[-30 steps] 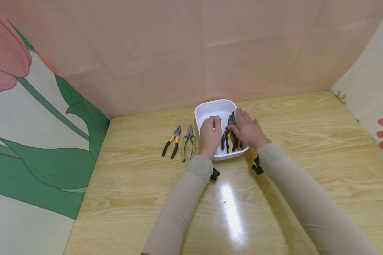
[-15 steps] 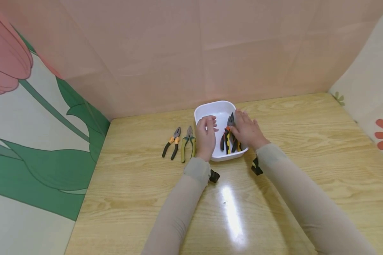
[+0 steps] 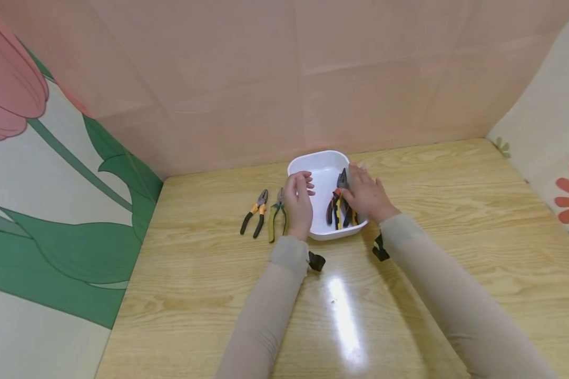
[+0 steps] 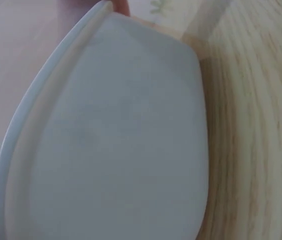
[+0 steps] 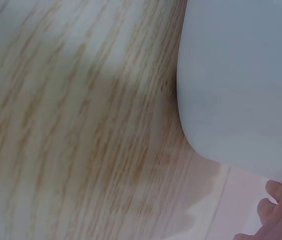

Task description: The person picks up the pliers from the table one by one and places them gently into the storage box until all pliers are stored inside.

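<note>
A white plastic tray [image 3: 324,231] stands on the table, with pliers [image 3: 339,208] along its right side; their handles are black, yellow and red-orange. My right hand [image 3: 370,197] holds the tray's right rim, thumb on the inner side and fingers along the outside. At the left rim is my left hand [image 3: 300,202], fingers loosely bent over the tray and nothing visible in them. The left wrist view shows mostly the tray's outer wall [image 4: 121,130]. In the right wrist view, right-hand fingers [image 5: 276,215] appear beyond the wall [image 5: 241,85].
Left of the tray lie black-and-orange pliers [image 3: 255,213] and green-handled pliers [image 3: 274,216], the latter partly hidden by my left hand. The wooden table [image 3: 185,273] meets a pink cloth backdrop [image 3: 227,95] just behind the tray.
My left hand has moved leftward from over the tray's middle to its left rim, and its fingers have loosened. The right hand stays at the right rim.
</note>
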The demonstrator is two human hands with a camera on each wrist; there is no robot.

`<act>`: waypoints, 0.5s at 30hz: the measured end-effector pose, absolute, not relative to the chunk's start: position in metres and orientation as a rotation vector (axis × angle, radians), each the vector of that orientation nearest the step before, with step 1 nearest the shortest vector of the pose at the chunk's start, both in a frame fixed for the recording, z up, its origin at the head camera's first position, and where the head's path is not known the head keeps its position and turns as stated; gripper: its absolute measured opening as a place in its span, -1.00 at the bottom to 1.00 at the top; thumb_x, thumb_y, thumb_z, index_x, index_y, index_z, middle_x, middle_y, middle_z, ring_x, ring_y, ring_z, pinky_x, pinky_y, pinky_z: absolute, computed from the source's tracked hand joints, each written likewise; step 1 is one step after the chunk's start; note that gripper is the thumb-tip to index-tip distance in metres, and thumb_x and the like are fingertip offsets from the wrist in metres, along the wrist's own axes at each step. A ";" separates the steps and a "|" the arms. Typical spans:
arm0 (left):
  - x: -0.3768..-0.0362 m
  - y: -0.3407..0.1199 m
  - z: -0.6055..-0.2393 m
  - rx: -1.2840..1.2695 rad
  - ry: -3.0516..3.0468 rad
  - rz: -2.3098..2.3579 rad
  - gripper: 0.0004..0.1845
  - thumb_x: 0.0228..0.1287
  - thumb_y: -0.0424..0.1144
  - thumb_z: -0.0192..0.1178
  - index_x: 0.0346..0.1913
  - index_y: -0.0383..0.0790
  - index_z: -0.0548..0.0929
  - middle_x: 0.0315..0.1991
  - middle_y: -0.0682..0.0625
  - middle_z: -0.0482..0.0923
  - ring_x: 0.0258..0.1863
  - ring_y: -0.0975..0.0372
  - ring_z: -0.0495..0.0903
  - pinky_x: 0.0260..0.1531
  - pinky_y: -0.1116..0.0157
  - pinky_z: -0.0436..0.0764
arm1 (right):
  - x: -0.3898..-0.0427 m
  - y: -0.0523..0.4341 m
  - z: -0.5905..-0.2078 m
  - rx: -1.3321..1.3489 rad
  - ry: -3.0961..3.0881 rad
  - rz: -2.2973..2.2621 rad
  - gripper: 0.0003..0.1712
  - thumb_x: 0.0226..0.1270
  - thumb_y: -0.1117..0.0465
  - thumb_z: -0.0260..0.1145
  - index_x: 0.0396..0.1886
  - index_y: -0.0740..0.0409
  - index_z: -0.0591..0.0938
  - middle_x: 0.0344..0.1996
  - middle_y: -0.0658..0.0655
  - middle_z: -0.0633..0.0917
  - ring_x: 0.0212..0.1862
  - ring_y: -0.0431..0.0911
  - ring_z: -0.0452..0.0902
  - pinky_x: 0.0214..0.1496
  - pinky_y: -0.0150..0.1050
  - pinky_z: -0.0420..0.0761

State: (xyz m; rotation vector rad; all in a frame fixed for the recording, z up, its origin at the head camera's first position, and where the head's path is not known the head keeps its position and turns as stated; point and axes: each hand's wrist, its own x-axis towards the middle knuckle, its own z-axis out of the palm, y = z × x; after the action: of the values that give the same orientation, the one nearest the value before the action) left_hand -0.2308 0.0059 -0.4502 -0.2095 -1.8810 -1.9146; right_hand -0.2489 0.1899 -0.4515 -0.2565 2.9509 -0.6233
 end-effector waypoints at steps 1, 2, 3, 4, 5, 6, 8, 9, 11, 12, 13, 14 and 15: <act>-0.231 0.004 -0.450 -0.195 -1.876 -1.919 -0.64 0.66 -0.19 -0.14 -0.07 -0.38 0.61 -0.21 -0.18 0.59 -0.30 0.12 0.59 -0.28 0.27 0.70 | -0.249 0.190 -0.452 -0.258 2.951 -0.623 -0.10 0.64 -0.05 -0.02 0.62 0.28 -0.25 0.61 0.33 -0.14 0.61 0.26 -0.32 0.51 0.39 -0.25; -0.231 0.003 -0.450 -0.181 -1.869 -1.923 -0.64 0.66 -0.20 -0.13 -0.08 -0.38 0.61 -0.21 -0.18 0.59 -0.30 0.13 0.59 -0.28 0.28 0.69 | -0.249 0.190 -0.451 -0.258 2.949 -0.625 -0.10 0.65 -0.05 -0.02 0.62 0.28 -0.25 0.61 0.33 -0.14 0.61 0.26 -0.32 0.51 0.39 -0.26; -0.231 0.001 -0.449 -0.168 -1.863 -1.930 -0.65 0.65 -0.21 -0.12 -0.07 -0.40 0.61 -0.22 -0.19 0.59 -0.31 0.14 0.58 -0.29 0.30 0.68 | -0.248 0.190 -0.451 -0.257 2.947 -0.625 -0.10 0.65 -0.05 -0.02 0.62 0.28 -0.25 0.61 0.33 -0.14 0.61 0.26 -0.33 0.51 0.39 -0.26; -0.231 -0.001 -0.448 -0.155 -1.857 -1.938 -0.66 0.64 -0.22 -0.11 -0.07 -0.41 0.61 -0.21 -0.21 0.59 -0.32 0.15 0.58 -0.30 0.31 0.68 | -0.248 0.190 -0.451 -0.257 2.945 -0.627 -0.10 0.65 -0.05 -0.03 0.62 0.28 -0.26 0.61 0.33 -0.14 0.61 0.26 -0.33 0.51 0.39 -0.26; -0.232 -0.003 -0.447 -0.138 -1.857 -1.948 -0.68 0.63 -0.24 -0.09 -0.06 -0.41 0.61 -0.21 -0.21 0.59 -0.32 0.17 0.57 -0.30 0.33 0.67 | -0.248 0.190 -0.451 -0.257 2.944 -0.630 -0.10 0.65 -0.06 -0.03 0.62 0.28 -0.26 0.61 0.33 -0.14 0.61 0.26 -0.33 0.51 0.39 -0.26; -0.232 -0.006 -0.447 -0.120 -1.857 -1.967 -0.70 0.63 -0.25 -0.08 -0.05 -0.40 0.61 -0.21 -0.20 0.59 -0.32 0.19 0.56 -0.30 0.35 0.65 | -0.248 0.190 -0.451 -0.257 2.944 -0.633 -0.10 0.65 -0.06 -0.03 0.62 0.28 -0.25 0.61 0.33 -0.14 0.60 0.26 -0.33 0.51 0.39 -0.27; -0.233 -0.011 -0.446 -0.097 -1.854 -2.002 -0.74 0.60 -0.30 -0.05 -0.03 -0.40 0.61 -0.21 -0.19 0.58 -0.31 0.23 0.54 -0.30 0.37 0.63 | -0.247 0.190 -0.450 -0.262 2.945 -0.638 -0.10 0.65 -0.05 -0.03 0.62 0.29 -0.25 0.61 0.33 -0.14 0.60 0.27 -0.33 0.51 0.39 -0.27; -0.235 -0.013 -0.447 -0.082 -1.857 -2.017 -0.76 0.58 -0.31 -0.03 -0.02 -0.39 0.60 -0.21 -0.18 0.58 -0.31 0.24 0.54 -0.29 0.38 0.62 | -0.247 0.190 -0.450 -0.263 2.946 -0.639 -0.10 0.65 -0.05 -0.03 0.62 0.29 -0.25 0.61 0.34 -0.14 0.60 0.27 -0.33 0.51 0.39 -0.27; -0.237 -0.019 -0.448 -0.040 -1.876 -2.038 -0.80 0.56 -0.32 -0.01 -0.01 -0.32 0.61 -0.21 -0.11 0.58 -0.29 0.25 0.53 -0.28 0.39 0.60 | -0.247 0.190 -0.450 -0.263 2.947 -0.646 -0.10 0.65 -0.05 -0.02 0.62 0.29 -0.25 0.61 0.33 -0.14 0.61 0.26 -0.33 0.51 0.39 -0.27; -0.238 -0.022 -0.449 -0.019 -1.887 -2.050 -0.80 0.55 -0.31 0.00 -0.01 -0.29 0.61 -0.20 -0.08 0.58 -0.27 0.24 0.53 -0.27 0.40 0.60 | -0.247 0.190 -0.450 -0.263 2.947 -0.647 -0.10 0.65 -0.06 -0.02 0.62 0.28 -0.25 0.61 0.33 -0.14 0.61 0.26 -0.33 0.51 0.38 -0.27; -0.239 -0.025 -0.450 -0.009 -1.893 -2.059 -0.81 0.55 -0.31 0.01 -0.01 -0.29 0.61 -0.20 -0.08 0.58 -0.25 0.19 0.54 -0.27 0.39 0.59 | -0.247 0.190 -0.450 -0.265 2.947 -0.648 -0.10 0.65 -0.05 -0.02 0.62 0.28 -0.25 0.61 0.33 -0.14 0.61 0.26 -0.33 0.51 0.39 -0.27; -0.240 -0.028 -0.450 0.000 -1.901 -2.067 -0.80 0.54 -0.31 0.01 0.00 -0.30 0.61 -0.19 -0.10 0.59 -0.24 0.16 0.55 -0.25 0.38 0.60 | -0.247 0.190 -0.451 -0.263 2.945 -0.647 -0.10 0.64 -0.05 -0.02 0.63 0.27 -0.25 0.61 0.33 -0.14 0.61 0.26 -0.33 0.51 0.38 -0.27; -0.240 -0.031 -0.451 0.012 -1.922 -2.067 -0.79 0.55 -0.29 0.01 0.01 -0.28 0.61 -0.17 -0.10 0.59 -0.21 0.11 0.56 -0.24 0.37 0.60 | -0.248 0.190 -0.451 -0.261 2.945 -0.646 -0.09 0.64 -0.05 -0.02 0.63 0.27 -0.26 0.61 0.32 -0.15 0.61 0.25 -0.33 0.51 0.38 -0.27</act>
State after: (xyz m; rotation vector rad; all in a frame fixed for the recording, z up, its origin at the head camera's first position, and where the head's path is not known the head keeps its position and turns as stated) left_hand -0.2401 -0.0313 -0.4507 0.0125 -1.9218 -2.0673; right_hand -0.2477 0.1900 -0.4514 -0.2606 2.9449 -0.6460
